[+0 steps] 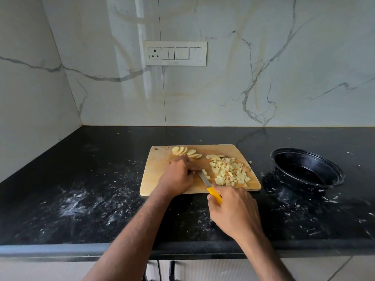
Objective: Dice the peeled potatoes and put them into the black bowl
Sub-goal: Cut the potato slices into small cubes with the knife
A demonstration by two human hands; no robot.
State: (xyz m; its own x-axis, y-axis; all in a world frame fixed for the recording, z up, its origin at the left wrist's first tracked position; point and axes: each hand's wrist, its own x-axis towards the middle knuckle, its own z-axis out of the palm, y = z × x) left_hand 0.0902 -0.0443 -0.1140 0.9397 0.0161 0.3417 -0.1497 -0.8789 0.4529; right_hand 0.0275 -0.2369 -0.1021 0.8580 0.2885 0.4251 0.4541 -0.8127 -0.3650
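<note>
A wooden cutting board (156, 175) lies on the black counter. Potato slices (186, 152) are fanned along its far edge, and a heap of diced potato (229, 171) covers its right half. My left hand (178, 176) lies curled over potato pieces at the board's middle, hiding most of them. My right hand (233, 209) grips the yellow handle of a knife (205, 180), whose blade points up-left and meets the potato under my left fingers. The black bowl (306, 169) stands tilted on the counter to the right of the board, with nothing visible inside.
The black counter (91, 189) is streaked with white smears around the board and bowl. A marble-look wall with a switch panel (175, 53) rises behind, and a side wall closes the left. One small potato scrap (250, 162) lies just off the board's right edge.
</note>
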